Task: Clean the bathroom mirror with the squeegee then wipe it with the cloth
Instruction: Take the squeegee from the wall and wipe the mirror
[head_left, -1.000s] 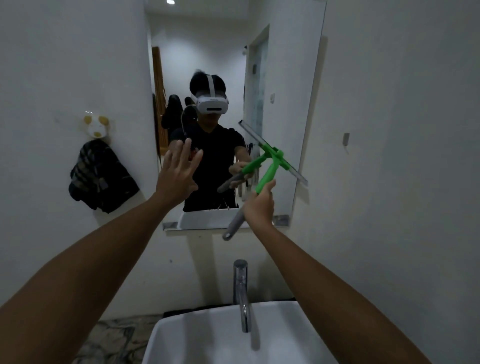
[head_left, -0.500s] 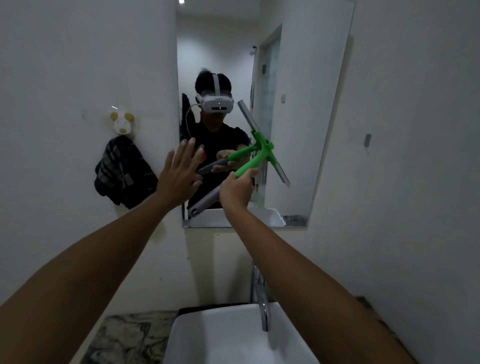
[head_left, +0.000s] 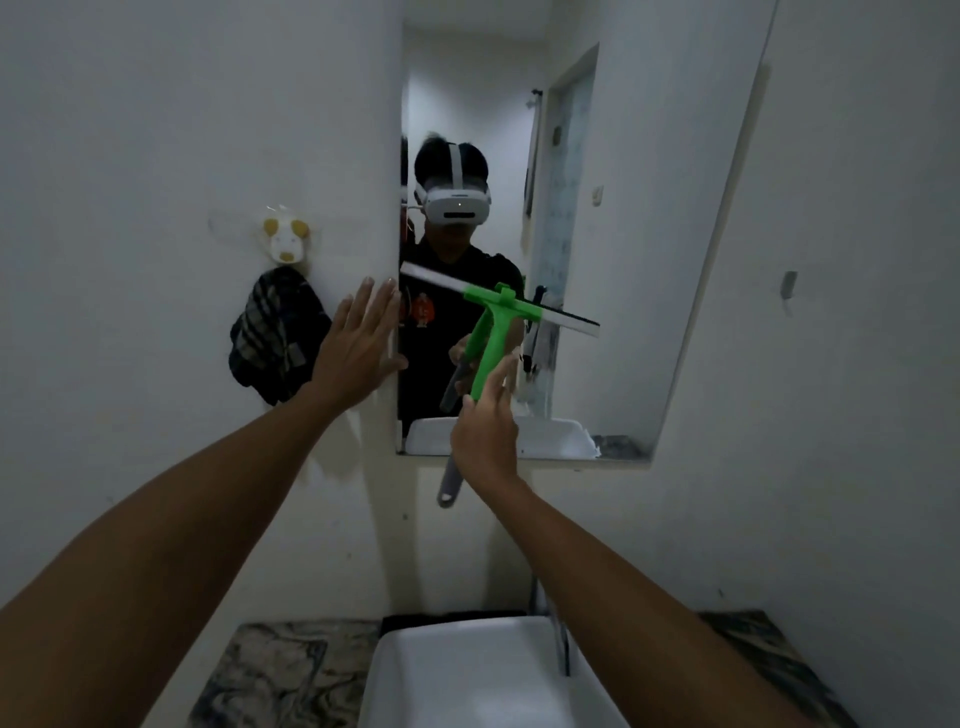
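Observation:
The bathroom mirror (head_left: 623, 208) hangs on the white wall above the sink. My right hand (head_left: 485, 431) grips the handle of the green squeegee (head_left: 491, 332), whose grey grip end sticks out below the hand. Its blade lies nearly level against the lower left of the glass, left end slightly higher. My left hand (head_left: 358, 343) is flat, fingers spread, on the wall at the mirror's left edge. A dark checked cloth (head_left: 275, 338) hangs from a wall hook at the left.
A white sink (head_left: 467, 675) with a chrome tap (head_left: 561, 644) sits below on a marbled counter (head_left: 280, 675). A white animal-shaped hook (head_left: 284, 240) holds the cloth. A small fitting (head_left: 789, 286) juts from the right wall. The mirror reflects a person in a headset.
The squeegee blade has swung from steeply tilted to nearly level and moved left on the glass. My left hand has shifted to the mirror's left edge. The view has turned left.

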